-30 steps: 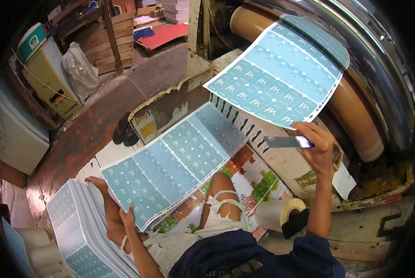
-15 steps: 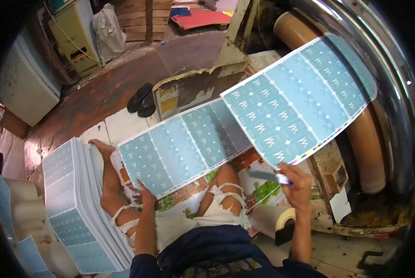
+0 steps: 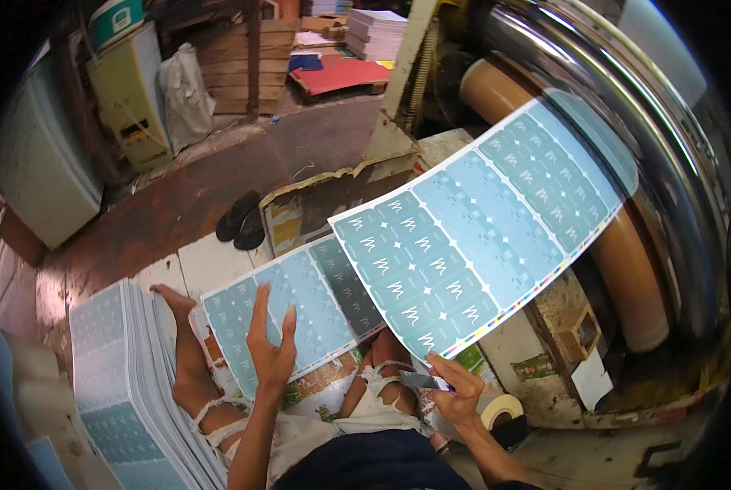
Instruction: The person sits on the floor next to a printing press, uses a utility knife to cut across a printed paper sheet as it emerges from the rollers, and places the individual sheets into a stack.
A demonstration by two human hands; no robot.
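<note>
One wide teal-and-pale-blue printed paper sheet [image 3: 480,229] is sloping down across a smooth brown cylinder [image 3: 631,278], and your right hand [image 3: 462,392] is pinching the sheet's near corner while also clasping a flat grey metal blade [image 3: 416,380]; your left hand [image 3: 272,359] is hovering, fingers spread and grasping nothing, over a lower teal-and-pale-blue paper sheet [image 3: 316,294] that the first is partly hiding, and a tall stack of printed paper [image 3: 104,367] is standing at your left

Upper printed sheet [image 3: 480,220] hid right end of lower printed sheet [image 3: 312,302]; left-hand grip [image 3: 271,355] covered more. Knife handle [image 3: 445,385] partly disappeared inside right-hand grip [image 3: 461,392], which also masked some of film roll [image 3: 500,407]. View's lower edge cut off sheet stack [image 3: 104,367], navy shirt [image 3: 365,464].
</note>
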